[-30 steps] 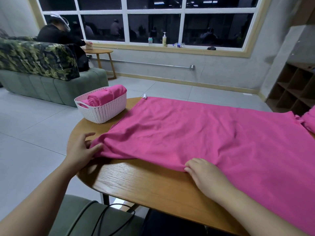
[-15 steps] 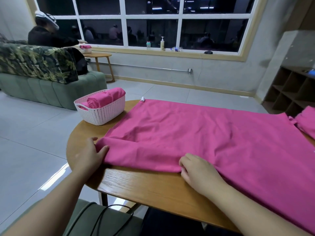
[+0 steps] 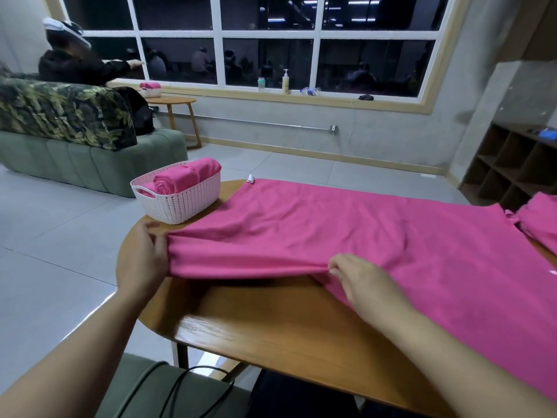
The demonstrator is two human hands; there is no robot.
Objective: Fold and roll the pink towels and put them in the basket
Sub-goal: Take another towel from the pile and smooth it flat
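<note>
Head view, pink towel (image 3: 376, 236) spread — near edge lifted

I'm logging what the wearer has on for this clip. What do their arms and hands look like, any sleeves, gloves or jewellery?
Both forearms are bare all the way to the bottom edge of the picture: no sleeves show. The left hand and right hand wear no gloves, and no rings, watch or wristband can be seen.
</note>
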